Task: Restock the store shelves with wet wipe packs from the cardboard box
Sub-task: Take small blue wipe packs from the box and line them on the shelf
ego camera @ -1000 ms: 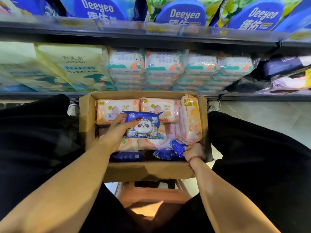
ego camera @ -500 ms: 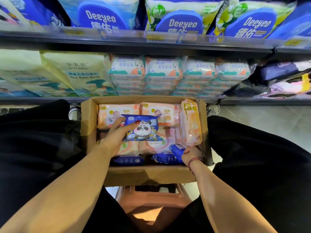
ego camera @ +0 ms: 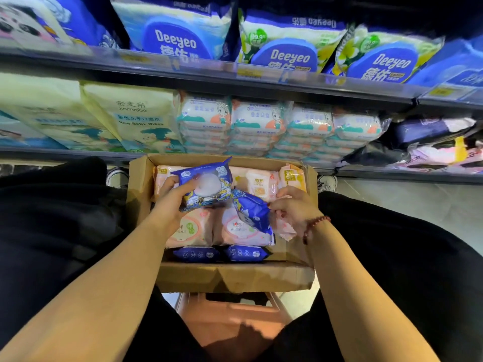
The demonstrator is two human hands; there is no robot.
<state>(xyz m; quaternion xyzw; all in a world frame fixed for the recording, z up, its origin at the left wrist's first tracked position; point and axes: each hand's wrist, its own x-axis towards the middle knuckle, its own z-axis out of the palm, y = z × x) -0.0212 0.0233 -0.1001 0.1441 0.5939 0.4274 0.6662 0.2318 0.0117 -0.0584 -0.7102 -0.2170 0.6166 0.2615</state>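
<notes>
Gripping blue pack (ego camera: 206,186) in left hand (ego camera: 170,205) — over cardboard box (ego camera: 235,279)

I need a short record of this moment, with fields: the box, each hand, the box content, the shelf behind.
box: open brown cardboard box
left hand: grips a blue plastic wipe pack with a white picture, raised over the box
right hand: pinches a second blue plastic pack, tilted
content: flat pink wipe packs; two more blue packs at the near wall
shelf behind: stacks of white and teal wipe packs
</notes>
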